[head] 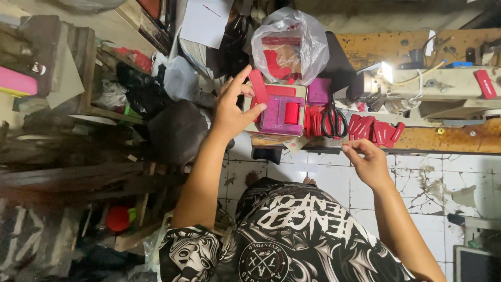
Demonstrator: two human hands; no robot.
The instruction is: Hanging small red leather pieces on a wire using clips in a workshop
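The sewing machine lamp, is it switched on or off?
On. The small lamp on the sewing machine glows bright white, much brighter than the surfaces around it.

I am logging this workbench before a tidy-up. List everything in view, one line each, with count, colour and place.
red strip: one, red, pinched in the left fingers above the box
box: one, cream rim with purple and red pieces inside, on the bench edge
plastic bag: one, clear, holding red pieces, behind the box
scissors: one pair, black handles, right of the box
red pieces: a loose pile, count unclear, red, on the bench right of the scissors
sewing machine: one, cream, lamp lit, far right
red cup: one, red, on the floor at lower left
left hand: holds the red strip
right hand: nothing visibly held, fingers curled, below the red pieces
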